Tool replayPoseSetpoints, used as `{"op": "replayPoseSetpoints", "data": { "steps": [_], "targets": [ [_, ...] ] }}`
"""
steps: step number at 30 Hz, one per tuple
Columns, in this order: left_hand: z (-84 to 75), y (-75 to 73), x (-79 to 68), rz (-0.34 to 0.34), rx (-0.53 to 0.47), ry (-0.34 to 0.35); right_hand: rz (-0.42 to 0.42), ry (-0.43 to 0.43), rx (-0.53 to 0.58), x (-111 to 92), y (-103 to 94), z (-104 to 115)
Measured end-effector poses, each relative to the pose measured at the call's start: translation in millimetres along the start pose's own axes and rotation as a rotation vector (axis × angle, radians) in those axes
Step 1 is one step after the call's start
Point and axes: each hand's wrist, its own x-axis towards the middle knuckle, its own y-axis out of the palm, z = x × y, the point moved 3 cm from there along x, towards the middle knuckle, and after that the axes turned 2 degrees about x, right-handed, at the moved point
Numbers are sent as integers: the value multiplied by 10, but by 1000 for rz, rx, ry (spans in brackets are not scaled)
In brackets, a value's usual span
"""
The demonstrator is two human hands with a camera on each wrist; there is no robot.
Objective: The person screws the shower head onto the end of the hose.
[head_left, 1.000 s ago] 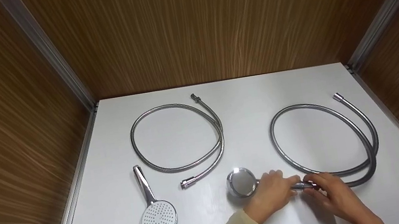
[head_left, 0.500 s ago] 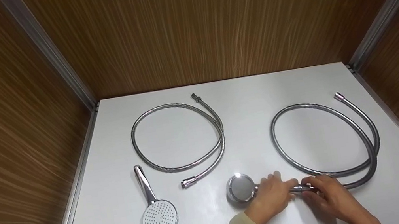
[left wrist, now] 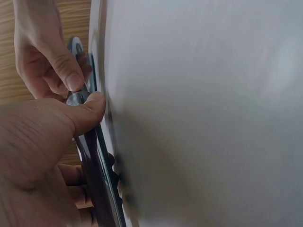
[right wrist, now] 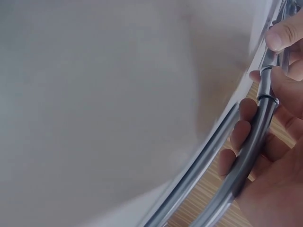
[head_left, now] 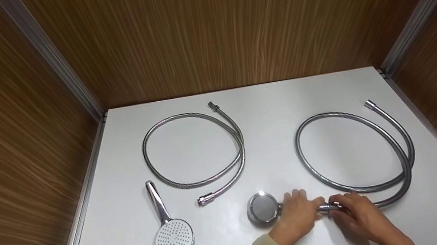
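Left hand [head_left: 297,216] grips plain shower head [head_left: 263,208]; right hand [head_left: 361,214], hose [right wrist: 253,142].

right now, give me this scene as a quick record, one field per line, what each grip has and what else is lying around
left grip: holds the handle of one shower head
right grip: holds an end of the right hose
contact: hose and handle meet end to end; how tightly, cannot tell
right hose, far end: free
spare shower head: not held, white nozzle face up, on the left
left hose: looped on the white table, both ends free
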Motion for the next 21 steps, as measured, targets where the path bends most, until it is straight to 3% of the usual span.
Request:
{"op": "replayPoseSetpoints", "data": {
  "steps": [7,10,21],
  "targets": [
    [-9,15,-15,-27,-17,-12,127,141,-16,24,-26,26],
    [-16,15,-24,-30,-7,-17,151,154,-20,39,-37,39],
    [53,-59,-122,-51,-34,3,-29,31,16,117,-52,114]
  ]
}}
